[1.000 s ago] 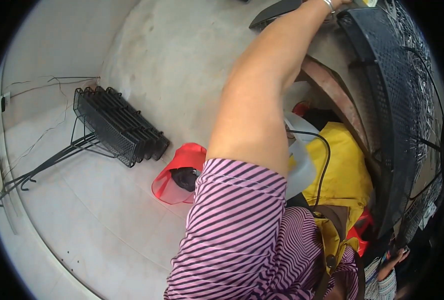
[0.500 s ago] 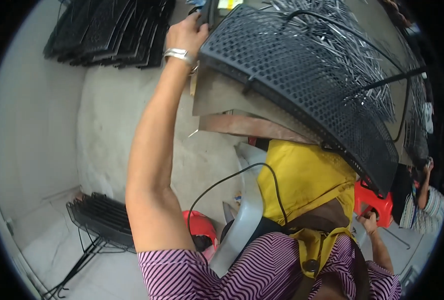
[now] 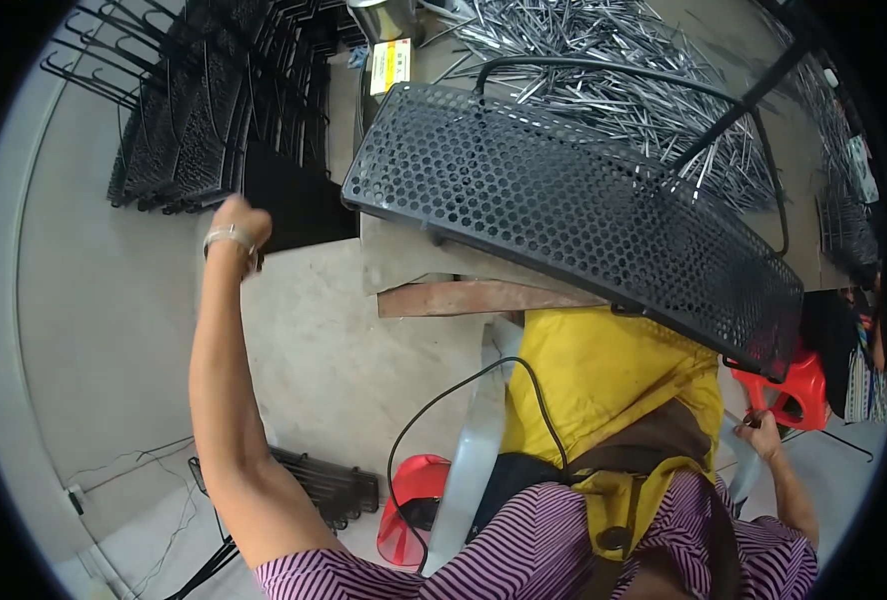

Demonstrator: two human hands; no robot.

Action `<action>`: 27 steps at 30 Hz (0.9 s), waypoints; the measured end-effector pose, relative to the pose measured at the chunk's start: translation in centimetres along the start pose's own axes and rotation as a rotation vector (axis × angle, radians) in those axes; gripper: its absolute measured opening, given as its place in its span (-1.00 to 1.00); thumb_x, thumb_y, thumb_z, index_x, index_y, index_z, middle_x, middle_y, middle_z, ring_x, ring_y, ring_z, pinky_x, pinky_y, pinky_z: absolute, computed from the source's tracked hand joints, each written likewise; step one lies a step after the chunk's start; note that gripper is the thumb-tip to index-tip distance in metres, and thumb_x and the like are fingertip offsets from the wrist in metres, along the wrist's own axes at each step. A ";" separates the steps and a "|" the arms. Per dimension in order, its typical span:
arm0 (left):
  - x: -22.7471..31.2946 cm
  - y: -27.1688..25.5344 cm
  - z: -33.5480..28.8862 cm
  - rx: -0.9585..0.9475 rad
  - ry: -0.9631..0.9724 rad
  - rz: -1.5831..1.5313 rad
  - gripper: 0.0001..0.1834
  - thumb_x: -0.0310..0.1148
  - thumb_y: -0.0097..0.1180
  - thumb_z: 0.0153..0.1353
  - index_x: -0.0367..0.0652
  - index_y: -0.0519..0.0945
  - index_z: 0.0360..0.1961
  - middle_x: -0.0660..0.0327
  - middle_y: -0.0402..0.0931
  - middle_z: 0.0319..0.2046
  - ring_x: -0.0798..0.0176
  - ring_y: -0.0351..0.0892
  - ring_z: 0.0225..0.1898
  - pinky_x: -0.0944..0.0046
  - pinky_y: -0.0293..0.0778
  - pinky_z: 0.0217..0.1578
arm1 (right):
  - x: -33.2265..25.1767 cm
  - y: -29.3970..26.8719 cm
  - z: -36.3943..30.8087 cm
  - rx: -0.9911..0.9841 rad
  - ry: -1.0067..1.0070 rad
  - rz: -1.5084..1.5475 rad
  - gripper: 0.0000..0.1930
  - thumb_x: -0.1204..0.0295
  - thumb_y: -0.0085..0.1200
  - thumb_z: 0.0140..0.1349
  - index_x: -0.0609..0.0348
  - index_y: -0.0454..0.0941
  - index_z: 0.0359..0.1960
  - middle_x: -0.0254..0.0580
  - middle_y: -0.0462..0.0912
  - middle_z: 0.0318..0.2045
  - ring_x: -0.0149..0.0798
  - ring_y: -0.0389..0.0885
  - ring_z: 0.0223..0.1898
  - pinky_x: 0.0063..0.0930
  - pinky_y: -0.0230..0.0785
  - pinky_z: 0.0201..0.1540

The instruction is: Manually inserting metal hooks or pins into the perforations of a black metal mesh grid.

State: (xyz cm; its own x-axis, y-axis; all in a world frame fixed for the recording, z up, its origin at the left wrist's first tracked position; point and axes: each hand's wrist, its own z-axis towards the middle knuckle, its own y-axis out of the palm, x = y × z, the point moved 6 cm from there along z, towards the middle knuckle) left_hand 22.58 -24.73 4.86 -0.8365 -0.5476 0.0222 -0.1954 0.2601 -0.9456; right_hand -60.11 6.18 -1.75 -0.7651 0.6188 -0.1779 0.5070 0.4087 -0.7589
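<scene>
- Centre to right: a long black perforated metal basket [image 3: 564, 215], probably stiff and fairly light; best taken by its ends.
- Left of centre: left hand [image 3: 239, 222], fingers curled, near stacked black mesh baskets [image 3: 179, 140]; grip unclear.
- Lower right: right hand [image 3: 761, 436] near a red plastic stool [image 3: 809, 385]; grip also unclear.

Landmark: black mesh rack [image 3: 574, 210]. Left of it, left hand [image 3: 239, 222] blurred; finger positions unreadable. Below its right end, right hand [image 3: 761, 437] too small to read the grip. Beyond its left end, metal cup [image 3: 384, 20] cut by top edge. Farther left, stacked racks [image 3: 174, 140], also cropped above. Behind it, metal strips [image 3: 614, 90] partly hidden by the rack, far side cropped.
</scene>
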 end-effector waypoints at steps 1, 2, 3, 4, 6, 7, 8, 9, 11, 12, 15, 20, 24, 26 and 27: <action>-1.5 1.3 -0.8 -0.182 -0.138 -0.124 -0.74 -0.45 -0.09 -0.10 -0.46 0.48 -0.41 -0.18 0.51 -0.54 -0.08 0.58 -0.53 0.05 0.53 -0.49 | -1.6 0.0 -0.4 -0.044 0.008 0.007 -0.62 0.40 0.28 -0.30 0.38 0.43 -0.46 -0.12 0.47 -0.51 -0.24 0.44 -0.45 -0.44 0.31 -0.37; -2.2 2.0 -2.3 -0.293 -0.235 -0.325 -0.79 -0.45 -0.09 -0.06 -0.43 0.46 -0.46 -0.15 0.50 -0.59 -0.08 0.55 -0.61 0.02 0.49 -0.61 | -2.7 0.2 -0.9 -0.085 0.019 0.023 -0.63 0.40 0.27 -0.29 0.39 0.43 -0.45 -0.10 0.47 -0.51 -0.24 0.44 -0.45 -0.44 0.31 -0.38; -2.6 3.5 -4.0 -0.413 -0.331 -0.530 -0.83 -0.45 -0.09 -0.02 -0.39 0.43 -0.50 -0.13 0.49 -0.64 -0.08 0.52 -0.69 -0.01 0.46 -0.72 | -2.9 0.1 -1.0 -0.083 0.026 0.041 -0.63 0.40 0.27 -0.29 0.39 0.43 -0.45 -0.10 0.47 -0.51 -0.24 0.44 -0.45 -0.44 0.31 -0.38; -3.0 4.5 -5.3 -0.467 -0.300 -0.559 -0.81 -0.42 -0.08 0.00 -0.39 0.43 -0.47 -0.13 0.49 -0.63 -0.06 0.53 -0.68 0.00 0.48 -0.70 | -3.2 0.1 -0.9 -0.084 0.006 0.004 -0.62 0.40 0.26 -0.30 0.40 0.44 -0.45 -0.07 0.47 -0.52 -0.25 0.44 -0.45 -0.45 0.31 -0.39; -3.5 7.1 -7.8 -0.559 -0.271 -0.644 -0.78 -0.42 -0.07 0.00 -0.45 0.40 -0.45 -0.16 0.49 -0.62 -0.07 0.54 -0.65 0.02 0.52 -0.68 | -4.5 -0.2 -1.4 -0.111 -0.019 -0.097 -0.61 0.39 0.23 -0.28 0.40 0.42 -0.41 0.02 0.45 -0.50 -0.13 0.46 -0.43 -0.36 0.30 -0.37; -3.9 8.7 -9.0 -0.597 -0.278 -0.706 -0.77 -0.45 -0.07 -0.02 -0.51 0.39 -0.44 -0.18 0.48 -0.61 -0.10 0.55 -0.64 0.02 0.53 -0.67 | -4.3 0.0 -1.3 -0.110 -0.009 -0.087 -0.61 0.39 0.23 -0.28 0.40 0.42 -0.41 0.02 0.45 -0.50 -0.13 0.46 -0.43 -0.36 0.30 -0.37; -4.6 10.5 -10.1 -0.599 -0.299 -0.783 -0.76 -0.46 -0.08 -0.02 -0.53 0.38 -0.44 -0.19 0.48 -0.61 -0.09 0.54 -0.65 0.03 0.53 -0.67 | -5.1 -0.1 -1.2 0.048 -0.268 -0.290 -0.63 0.39 0.20 -0.25 0.38 0.40 -0.40 0.03 0.43 -0.49 -0.06 0.44 -0.41 -0.30 0.29 -0.36; -5.5 11.9 -11.2 -0.592 -0.322 -0.855 -0.76 -0.47 -0.09 -0.02 -0.54 0.37 -0.43 -0.20 0.48 -0.61 -0.09 0.54 -0.65 0.04 0.53 -0.67 | -6.3 0.1 -1.5 0.209 -0.529 -0.485 -0.64 0.40 0.16 -0.22 0.35 0.38 -0.39 0.04 0.42 -0.48 0.02 0.42 -0.40 -0.24 0.28 -0.34; -5.4 13.7 -14.2 -0.518 -0.311 -0.965 -0.76 -0.50 -0.11 -0.03 -0.57 0.35 -0.43 -0.21 0.48 -0.60 -0.09 0.53 -0.66 0.05 0.54 -0.66 | -10.0 -0.5 -3.3 0.273 -0.801 -0.413 -0.71 0.42 0.09 -0.14 0.29 0.35 -0.38 0.03 0.40 -0.47 0.10 0.37 -0.37 -0.15 0.24 -0.33; -5.2 13.9 -15.9 -0.476 -0.307 -1.018 -0.77 -0.50 -0.13 -0.03 -0.56 0.36 -0.43 -0.20 0.48 -0.60 -0.08 0.53 -0.66 0.05 0.54 -0.66 | -12.3 -0.8 -4.3 0.265 -0.858 -0.385 -0.74 0.44 0.07 -0.13 0.28 0.35 -0.39 0.02 0.39 -0.48 0.07 0.38 -0.39 -0.17 0.25 -0.34; -5.0 13.2 -19.6 -0.433 -0.314 -1.175 -0.76 -0.46 -0.15 -0.02 -0.51 0.37 -0.43 -0.20 0.47 -0.58 -0.07 0.52 -0.64 0.03 0.53 -0.60 | -18.3 -0.5 -7.0 0.244 -1.091 -0.255 -0.81 0.48 0.05 -0.09 0.25 0.37 -0.42 -0.05 0.40 -0.50 0.00 0.40 -0.44 -0.23 0.27 -0.38; -7.0 12.5 -24.2 -0.453 -0.574 -1.557 -0.73 -0.31 -0.10 -0.10 -0.33 0.39 -0.43 -0.19 0.44 -0.47 -0.08 0.43 -0.49 -0.04 0.40 -0.35 | -29.0 2.6 -11.6 0.338 -1.705 0.000 -0.85 0.52 0.04 -0.15 0.24 0.39 -0.48 -0.14 0.41 -0.55 -0.13 0.41 -0.50 -0.33 0.29 -0.48; -7.9 12.3 -29.2 -0.540 -0.724 -1.629 -0.75 -0.32 -0.09 -0.21 -0.34 0.44 -0.57 -0.09 0.43 -0.59 -0.06 0.39 -0.51 -0.01 0.36 -0.40 | -36.0 7.4 -13.4 0.119 -1.834 0.159 -0.90 0.49 0.00 -0.05 0.23 0.35 -0.54 -0.10 0.38 -0.60 -0.13 0.42 -0.54 -0.36 0.31 -0.53; -7.4 12.3 -31.4 -0.579 -0.719 -1.666 -0.73 -0.33 -0.06 -0.24 -0.38 0.43 -0.58 -0.09 0.43 -0.59 -0.06 0.36 -0.54 0.00 0.34 -0.43 | -39.3 9.5 -15.0 0.072 -1.850 0.233 -0.85 0.45 0.01 -0.05 0.22 0.30 -0.58 -0.10 0.36 -0.60 -0.12 0.42 -0.53 -0.34 0.31 -0.52; -7.2 12.3 -32.1 -0.642 -0.699 -1.688 -0.72 -0.33 -0.05 -0.25 -0.40 0.43 -0.58 -0.10 0.43 -0.59 -0.06 0.35 -0.55 0.01 0.33 -0.44 | -40.7 10.8 -15.6 0.032 -1.836 0.284 -0.82 0.43 0.02 -0.06 0.22 0.28 -0.60 -0.10 0.37 -0.60 -0.10 0.41 -0.52 -0.31 0.31 -0.50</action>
State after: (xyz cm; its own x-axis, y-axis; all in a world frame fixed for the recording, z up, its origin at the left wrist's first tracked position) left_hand 9.73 7.95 3.46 0.6746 -0.6357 0.3751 -0.7217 -0.6749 0.1542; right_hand -17.24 -4.11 7.09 -0.0976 -0.7619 -0.6403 0.6910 0.4112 -0.5945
